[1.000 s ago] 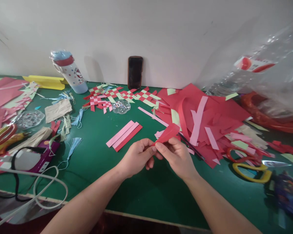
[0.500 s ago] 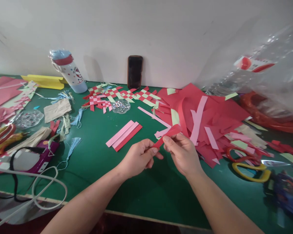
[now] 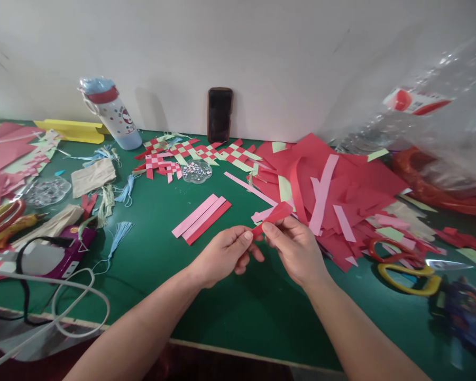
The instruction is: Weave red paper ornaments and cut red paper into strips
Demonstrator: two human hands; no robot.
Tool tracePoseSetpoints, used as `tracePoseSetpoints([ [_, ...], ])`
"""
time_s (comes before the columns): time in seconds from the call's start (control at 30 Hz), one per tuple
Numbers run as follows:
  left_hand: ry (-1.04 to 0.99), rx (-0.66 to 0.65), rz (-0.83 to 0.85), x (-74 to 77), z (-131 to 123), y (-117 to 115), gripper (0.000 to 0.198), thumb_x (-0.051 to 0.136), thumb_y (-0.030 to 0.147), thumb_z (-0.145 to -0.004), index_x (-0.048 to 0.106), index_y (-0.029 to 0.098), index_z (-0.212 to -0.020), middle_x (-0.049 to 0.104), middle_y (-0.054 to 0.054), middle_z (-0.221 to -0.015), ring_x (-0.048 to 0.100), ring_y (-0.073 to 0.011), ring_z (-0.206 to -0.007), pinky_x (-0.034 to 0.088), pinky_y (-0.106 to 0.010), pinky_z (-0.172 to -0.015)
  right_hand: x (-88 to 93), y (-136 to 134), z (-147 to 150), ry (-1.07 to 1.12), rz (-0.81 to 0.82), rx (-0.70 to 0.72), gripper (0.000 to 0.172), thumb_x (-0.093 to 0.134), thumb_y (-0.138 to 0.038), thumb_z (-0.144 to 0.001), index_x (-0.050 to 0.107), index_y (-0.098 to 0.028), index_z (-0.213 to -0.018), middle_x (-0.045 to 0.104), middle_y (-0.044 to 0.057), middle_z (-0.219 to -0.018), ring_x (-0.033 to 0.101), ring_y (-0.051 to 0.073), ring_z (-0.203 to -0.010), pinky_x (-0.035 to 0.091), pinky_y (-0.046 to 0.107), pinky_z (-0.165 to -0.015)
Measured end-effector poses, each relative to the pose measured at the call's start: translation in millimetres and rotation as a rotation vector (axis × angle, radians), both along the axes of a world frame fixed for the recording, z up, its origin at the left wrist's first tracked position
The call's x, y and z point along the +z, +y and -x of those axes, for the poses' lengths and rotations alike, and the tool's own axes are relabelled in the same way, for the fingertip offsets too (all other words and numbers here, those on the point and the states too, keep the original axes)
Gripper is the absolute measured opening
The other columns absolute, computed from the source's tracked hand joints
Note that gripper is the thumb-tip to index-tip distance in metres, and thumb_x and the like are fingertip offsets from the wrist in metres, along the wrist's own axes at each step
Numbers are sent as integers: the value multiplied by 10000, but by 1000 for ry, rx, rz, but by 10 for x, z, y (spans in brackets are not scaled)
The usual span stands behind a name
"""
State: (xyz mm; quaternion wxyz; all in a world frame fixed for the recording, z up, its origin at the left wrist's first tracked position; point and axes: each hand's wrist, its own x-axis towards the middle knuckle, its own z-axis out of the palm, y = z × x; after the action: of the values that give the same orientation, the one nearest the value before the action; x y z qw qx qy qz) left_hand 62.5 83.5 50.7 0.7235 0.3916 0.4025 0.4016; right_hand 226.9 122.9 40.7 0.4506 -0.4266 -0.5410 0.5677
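A narrow red paper strip [image 3: 273, 218] is pinched in the fingers of my right hand [image 3: 297, 247], above the green table mat. Its lower end reaches the thumb of my left hand [image 3: 224, 253], but I cannot tell whether that hand grips it. To the left of my hands lie several flat pink and red strips [image 3: 201, 219]. A large heap of red paper offcuts [image 3: 353, 185] sits just beyond my right hand, and a long pink strip [image 3: 248, 188] stretches out from it.
Woven red-and-pale paper mats [image 3: 194, 156] and a tray of googly eyes [image 3: 196, 172] lie ahead. A bottle [image 3: 111, 114] and phone [image 3: 219, 115] stand by the wall. Yellow-handled scissors [image 3: 408, 280] lie right; tassels [image 3: 121, 238] and a white cable [image 3: 79, 301] lie left.
The red strip has turned from a wider face toward a narrower edge. My right hand has shifted up and to the right, and my hands are slightly farther apart.
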Motion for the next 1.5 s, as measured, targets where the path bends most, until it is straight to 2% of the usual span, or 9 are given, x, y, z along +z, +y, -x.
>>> tracePoseSetpoints([
  [0.07,16,8,6,-6,-8,-2,373,532,504,-914,566,136,-962,621,-20,-726,325,-32,-463,268,-169,-421,-1,0,7,14,-3,9,220,713,-400,-825,639,-213,-735,593,-41,-618,514,90,-570,432,232,-574],
  [0.2,101,18,-5,-32,-15,3,278,474,413,-949,564,150,-940,617,-8,-702,301,-43,-454,248,-183,-426,-21,7,10,18,-11,10,210,709,-387,-833,639,-211,-742,605,-39,-630,513,87,-573,426,231,-574],
  [0.4,428,56,-228,-50,6,-8,262,400,366,-979,577,179,-938,680,-14,-766,418,-82,-522,355,-206,-506,-36,1,9,-17,-7,3,213,686,-399,-846,642,-210,-758,594,-27,-647,489,102,-576,403,254,-564],
  [0.6,674,96,-440,-11,8,-22,246,379,242,-973,545,191,-799,665,-4,-746,545,-108,-621,397,-214,-605,24,-19,49,-127,-73,111,203,664,-406,-857,669,-205,-824,582,-4,-703,493,126,-623,403,275,-574],
  [0.87,770,105,-484,-13,17,-14,274,387,264,-981,553,197,-774,636,7,-706,524,-107,-578,384,-217,-578,-33,28,-7,7,36,-51,218,712,-421,-809,646,-219,-763,464,-40,-581,430,119,-575,388,282,-558],
  [1.0,745,102,-451,-6,11,-26,273,394,286,-980,584,189,-811,648,1,-707,505,-98,-535,387,-217,-540,-17,57,-25,76,20,-117,174,732,-389,-797,667,-227,-790,488,-43,-593,426,102,-566,383,269,-558],
  [1.13,504,33,-282,-34,10,-23,260,390,347,-984,576,177,-921,698,-38,-868,567,-86,-542,459,-213,-531,-3,68,-44,69,12,-107,164,732,-385,-800,680,-229,-803,483,-43,-591,430,101,-566,386,269,-556],
  [1.3,303,-1,-180,-40,32,1,317,439,438,-967,585,156,-966,698,-70,-907,631,-98,-623,525,-232,-614,-11,47,-42,30,-4,-57,171,713,-384,-821,663,-222,-792,480,-38,-612,436,105,-586,398,271,-564],
  [1.5,372,6,-208,-13,58,22,340,425,462,-968,568,166,-884,706,-48,-838,497,-58,-471,416,-198,-487,4,4,4,11,10,11,197,700,-397,-829,659,-214,-772,497,-32,-648,434,102,-593,382,259,-551],
])
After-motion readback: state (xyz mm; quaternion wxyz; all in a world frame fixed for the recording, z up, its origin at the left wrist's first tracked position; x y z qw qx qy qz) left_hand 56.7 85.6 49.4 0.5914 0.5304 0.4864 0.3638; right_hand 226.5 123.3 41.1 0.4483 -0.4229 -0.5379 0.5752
